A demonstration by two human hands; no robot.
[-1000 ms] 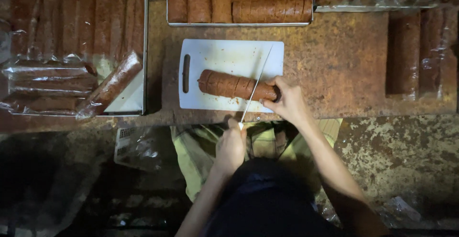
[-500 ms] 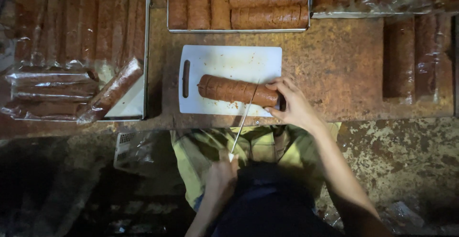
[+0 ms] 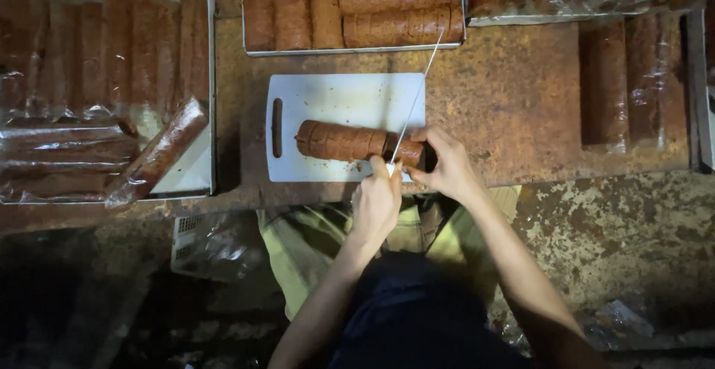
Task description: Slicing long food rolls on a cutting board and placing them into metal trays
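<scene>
1. Log position: the brown roll (image 3: pixel 346 141) lies lengthwise on the white cutting board (image 3: pixel 344 101), its right end under your right hand (image 3: pixel 445 166). The board sits on a rusty metal table (image 3: pixel 521 101), near the front edge.

2. Left hand (image 3: pixel 376 201): fingers wrapped shut around the handle of the thin knife (image 3: pixel 414 101). The blade slants up and away across the roll's right end, tip toward the tray of rolls (image 3: pixel 350 11) behind the board. Keep that grip firm but let the wrist stay loose.

3. Right hand: fingers curled over the roll's end, pinching it lightly, not fully shut. The blade sits just beside those fingertips, so tuck them back and hold with the knuckles facing the steel.

4. Judgement: the roll already shows score lines along its length, so this looks like slicing into even rounds. Square the blade to the roll before pressing; the slant now would likely give a wedge.

5. Draw the blade through in a long pull rather than pushing straight down, since a soft roll will probably squash.

6. Wrapped rolls (image 3: pixel 112 160) lie on the tray at left, and more rolls in film (image 3: pixel 625 78) lie at right, well apart from the board. Keep cut pieces on the board, off the rust.
</scene>
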